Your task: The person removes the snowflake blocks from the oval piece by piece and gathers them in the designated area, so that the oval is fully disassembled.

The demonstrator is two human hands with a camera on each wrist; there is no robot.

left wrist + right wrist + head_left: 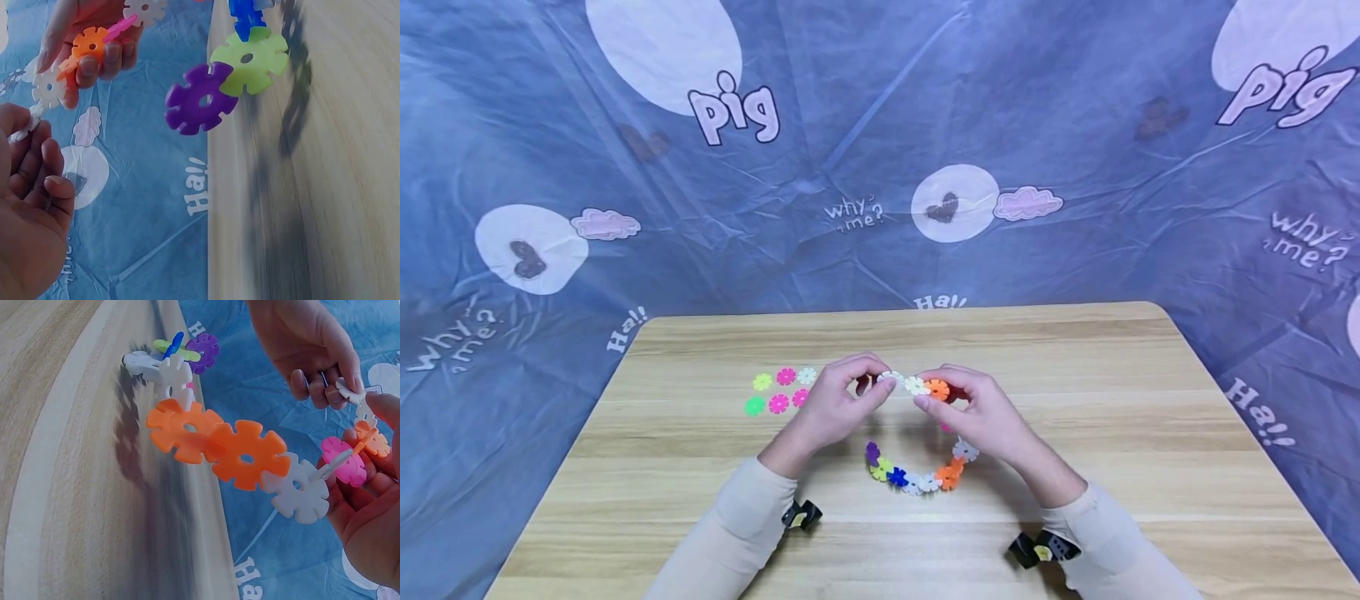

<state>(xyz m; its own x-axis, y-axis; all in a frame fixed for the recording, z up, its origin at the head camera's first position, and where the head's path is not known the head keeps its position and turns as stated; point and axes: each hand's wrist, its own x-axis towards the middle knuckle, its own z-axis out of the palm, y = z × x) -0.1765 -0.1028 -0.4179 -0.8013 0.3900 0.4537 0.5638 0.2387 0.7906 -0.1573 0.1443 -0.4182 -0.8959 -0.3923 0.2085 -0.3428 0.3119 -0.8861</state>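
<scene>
Probably light, a bit floppy-jointed — pinch multicoloured flower-disc plastic chain (950,477) by rims, as gripped in left hand (837,404) at white end and right hand (985,415) just beside.

The plastic disc chain (219,440) above the smooth, wood-grained counter (1097,417) looks faintly glossy; wrinkled cloth (850,125) hangs behind the counter.

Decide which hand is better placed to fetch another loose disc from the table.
The left hand, probably: the loose discs lie beside it, though it must first release a white disc. The right hand is farther off, holding the chain.
</scene>
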